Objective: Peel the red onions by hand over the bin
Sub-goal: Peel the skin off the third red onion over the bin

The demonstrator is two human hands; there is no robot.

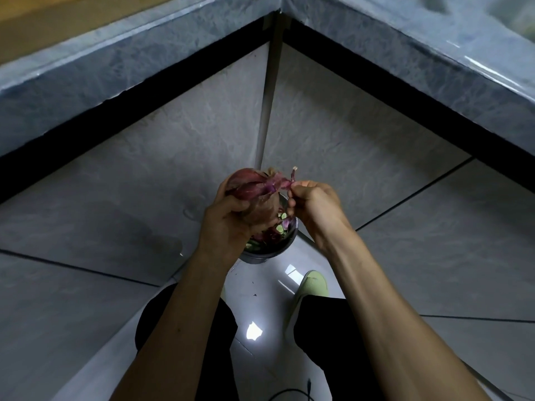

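Left hand [228,218] cups the onion [246,183]; right hand [312,201] pinches its skin [278,183].

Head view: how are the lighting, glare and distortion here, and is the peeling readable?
Head view: dim and bluish overall; bright glare patches on the glossy floor between the legs; wide-angle bending of the counter edge; top corners soft. The left hand holding the onion and the right hand pinching the skin strip are readable; the bin is mostly hidden.
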